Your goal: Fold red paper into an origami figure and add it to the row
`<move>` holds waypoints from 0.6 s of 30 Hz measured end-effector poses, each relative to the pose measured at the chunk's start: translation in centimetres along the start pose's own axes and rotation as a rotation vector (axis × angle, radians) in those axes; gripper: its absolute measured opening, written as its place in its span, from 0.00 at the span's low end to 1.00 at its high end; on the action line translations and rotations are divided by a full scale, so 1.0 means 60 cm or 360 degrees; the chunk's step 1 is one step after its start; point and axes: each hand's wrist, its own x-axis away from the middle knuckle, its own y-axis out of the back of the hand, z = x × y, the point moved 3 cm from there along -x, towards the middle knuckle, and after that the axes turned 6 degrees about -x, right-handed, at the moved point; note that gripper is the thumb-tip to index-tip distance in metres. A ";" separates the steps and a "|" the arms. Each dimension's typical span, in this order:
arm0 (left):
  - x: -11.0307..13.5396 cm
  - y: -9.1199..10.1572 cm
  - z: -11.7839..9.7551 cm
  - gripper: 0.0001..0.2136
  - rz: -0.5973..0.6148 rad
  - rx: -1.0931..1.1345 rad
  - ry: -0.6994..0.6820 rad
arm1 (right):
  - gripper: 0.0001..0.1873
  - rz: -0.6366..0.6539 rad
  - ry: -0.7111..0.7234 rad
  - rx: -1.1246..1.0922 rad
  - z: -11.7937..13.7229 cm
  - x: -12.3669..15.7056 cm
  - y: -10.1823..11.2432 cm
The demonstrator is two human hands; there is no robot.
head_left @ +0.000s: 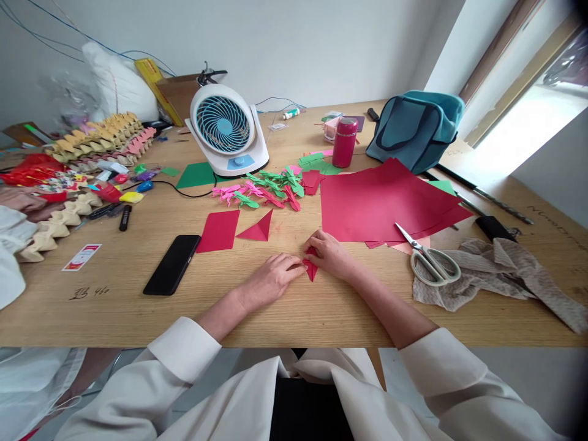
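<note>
A small piece of folded red paper lies on the table in front of me, its pointed end toward me. My right hand is closed on it from the right, covering its upper part. From the left, the fingertips of my left hand pinch its edge, the fingers held together. Beyond my hands lie a folded red paper triangle and a stack of red paper rectangles. Farther back is a pile of pink, green and red folded paper figures.
Large red sheets spread to the right, with scissors partly over them and a patterned cloth. A black phone lies left. Behind stand a white fan, a red flask and a teal bag.
</note>
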 end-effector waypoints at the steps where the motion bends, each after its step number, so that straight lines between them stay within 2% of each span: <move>1: 0.000 0.002 -0.001 0.21 0.0006 0.0002 -0.0002 | 0.05 0.0004 -0.0002 -0.0001 0.001 0.000 0.000; 18: 0.007 0.017 -0.015 0.22 0.0033 0.0015 -0.0026 | 0.05 0.0015 0.0020 -0.0024 0.002 0.001 0.002</move>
